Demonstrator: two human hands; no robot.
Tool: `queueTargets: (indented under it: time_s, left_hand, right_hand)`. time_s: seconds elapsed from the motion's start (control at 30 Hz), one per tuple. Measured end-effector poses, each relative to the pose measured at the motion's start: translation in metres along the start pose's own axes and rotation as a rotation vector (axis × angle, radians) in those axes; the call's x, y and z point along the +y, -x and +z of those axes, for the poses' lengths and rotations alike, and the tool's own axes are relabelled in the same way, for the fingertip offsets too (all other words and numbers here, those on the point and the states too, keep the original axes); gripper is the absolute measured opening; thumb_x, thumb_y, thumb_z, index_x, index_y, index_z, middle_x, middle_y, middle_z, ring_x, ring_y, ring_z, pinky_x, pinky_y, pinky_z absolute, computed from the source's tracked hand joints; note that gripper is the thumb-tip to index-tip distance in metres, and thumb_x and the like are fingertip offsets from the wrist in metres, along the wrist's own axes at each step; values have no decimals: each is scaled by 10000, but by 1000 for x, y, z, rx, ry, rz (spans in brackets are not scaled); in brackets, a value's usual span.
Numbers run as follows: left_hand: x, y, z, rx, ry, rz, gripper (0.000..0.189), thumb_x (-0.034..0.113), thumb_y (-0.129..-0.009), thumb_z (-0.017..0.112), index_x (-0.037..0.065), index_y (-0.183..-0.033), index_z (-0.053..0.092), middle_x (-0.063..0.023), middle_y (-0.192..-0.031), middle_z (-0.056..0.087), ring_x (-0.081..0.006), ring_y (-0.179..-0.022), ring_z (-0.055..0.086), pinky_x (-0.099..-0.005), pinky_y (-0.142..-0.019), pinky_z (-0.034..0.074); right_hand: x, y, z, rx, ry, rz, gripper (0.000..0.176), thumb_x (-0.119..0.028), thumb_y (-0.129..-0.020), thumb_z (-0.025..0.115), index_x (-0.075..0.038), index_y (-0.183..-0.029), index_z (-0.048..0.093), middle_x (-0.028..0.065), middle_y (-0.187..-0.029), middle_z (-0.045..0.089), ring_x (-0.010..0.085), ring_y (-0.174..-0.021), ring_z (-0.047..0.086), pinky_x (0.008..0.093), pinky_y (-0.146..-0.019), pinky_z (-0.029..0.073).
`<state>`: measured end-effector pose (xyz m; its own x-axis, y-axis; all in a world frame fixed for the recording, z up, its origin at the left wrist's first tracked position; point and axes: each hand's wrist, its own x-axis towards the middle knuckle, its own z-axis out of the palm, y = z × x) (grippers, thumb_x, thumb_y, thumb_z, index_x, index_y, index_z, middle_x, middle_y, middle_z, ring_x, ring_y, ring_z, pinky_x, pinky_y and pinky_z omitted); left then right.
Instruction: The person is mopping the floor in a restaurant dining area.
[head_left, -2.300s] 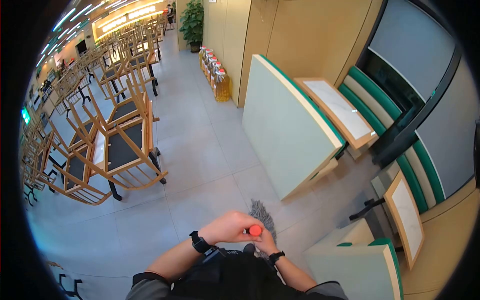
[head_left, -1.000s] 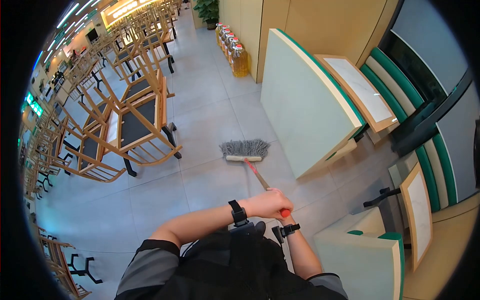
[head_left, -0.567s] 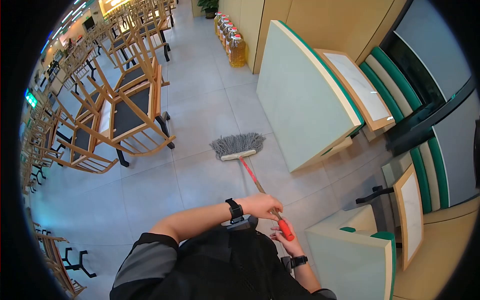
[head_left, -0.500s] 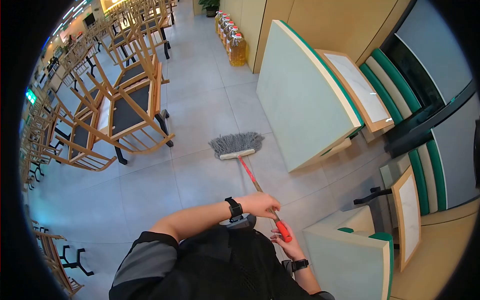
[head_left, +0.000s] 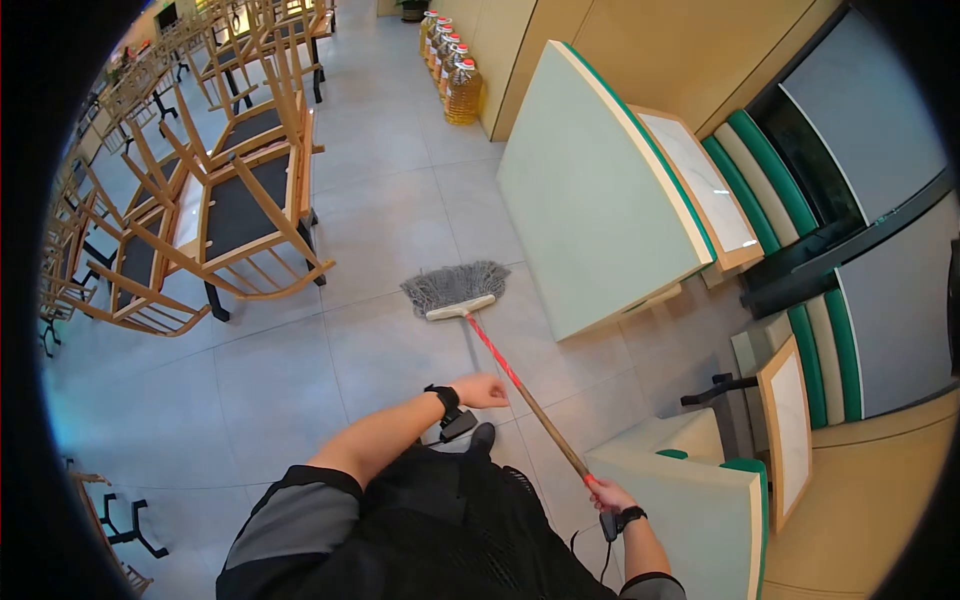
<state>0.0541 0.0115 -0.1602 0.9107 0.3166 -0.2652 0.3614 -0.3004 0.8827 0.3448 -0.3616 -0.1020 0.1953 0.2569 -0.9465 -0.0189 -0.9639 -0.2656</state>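
A mop with a grey fluffy head (head_left: 455, 288) and a pale bar lies on the tiled floor ahead. From it, a wooden handle (head_left: 545, 423) with red wrapping near the head slants down to the right. My right hand (head_left: 610, 495) is closed round the handle's red upper end. Just left of the handle, and apart from it, my left hand (head_left: 482, 391) has its fingers curled in, with nothing visible in them. Both wrists wear black bands.
Upturned chairs (head_left: 245, 205) rest on tables at the left. Several oil bottles (head_left: 463, 92) line the wall ahead. A pale green partition (head_left: 605, 190) stands right of the mop, with booth tables (head_left: 690, 175) and green-and-cream seats (head_left: 775, 180) beyond. Another partition (head_left: 680, 510) is beside my right hand.
My left hand has let go of the handle and moved left. My right hand, loosely spread at the red grip before, has closed on it and moved right and down. The mop head appears slightly further left.
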Motion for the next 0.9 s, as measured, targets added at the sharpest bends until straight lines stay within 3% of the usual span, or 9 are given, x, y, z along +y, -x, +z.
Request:
queueTargets:
  time_s: [0.07, 0.23, 0.37, 0.4, 0.43, 0.63, 0.9]
  left_hand:
    - [-25, 14, -4, -57, -81, -152, 509, 526, -789, 654, 59, -987, 692, -145, -946, 698, -284, -912, 662, -367, -806, 511]
    - [-51, 25, 7, -133, -23, -183, 553, 581, -775, 636, 62, -954, 702, -147, -946, 700, -288, -909, 659, -372, -805, 510]
    - [-35, 22, 9, -244, -11, -172, 520, 530, -819, 640, 46, -1002, 690, -126, -959, 705, -249, -882, 672, -340, -794, 519]
    - [-35, 21, 11, -254, -11, -166, 520, 530, -819, 640, 46, -1002, 690, -126, -959, 705, -249, -882, 672, -340, -794, 519]
    - [-35, 20, 14, -266, -16, -141, 521, 533, -819, 639, 44, -992, 690, -122, -954, 706, -240, -869, 673, -334, -786, 519]
    - [-30, 6, 20, -382, -53, -107, 508, 533, -824, 638, 45, -953, 691, -115, -932, 705, -223, -874, 669, -316, -785, 515]
    - [-20, -23, 39, -398, -21, -29, 460, 495, -841, 642, 53, -963, 688, -94, -918, 705, -216, -872, 663, -317, -775, 509]
  right_hand:
    - [57, -2, 16, 102, 60, 39, 312, -445, -926, 545, -139, -961, 590, -25, -641, 512, 94, -503, 476, 261, -431, 380]
    - [147, 54, 105, 211, 17, 157, 364, -426, -921, 549, -70, -930, 625, 6, -667, 565, 137, -553, 536, 309, -489, 435]
    - [195, 94, 170, 419, 230, 95, 514, -526, -874, 546, -23, -851, 644, 139, -683, 630, 279, -649, 630, 393, -593, 481]
    - [194, 108, 185, 504, 360, 73, 547, -544, -856, 553, -8, -814, 655, 190, -712, 655, 343, -714, 660, 424, -636, 496]
    - [168, 123, 199, 533, 281, 174, 584, -573, -817, 584, 5, -787, 662, 244, -768, 655, 410, -815, 648, 461, -693, 495]
    - [121, 142, 228, 686, 256, -16, 530, -522, -781, 665, 6, -730, 667, 221, -673, 639, 402, -694, 647, 439, -621, 497]
    - [71, 137, 192, 645, 229, 38, 516, -492, -792, 684, 21, -745, 661, 231, -661, 626, 389, -665, 642, 433, -598, 491]
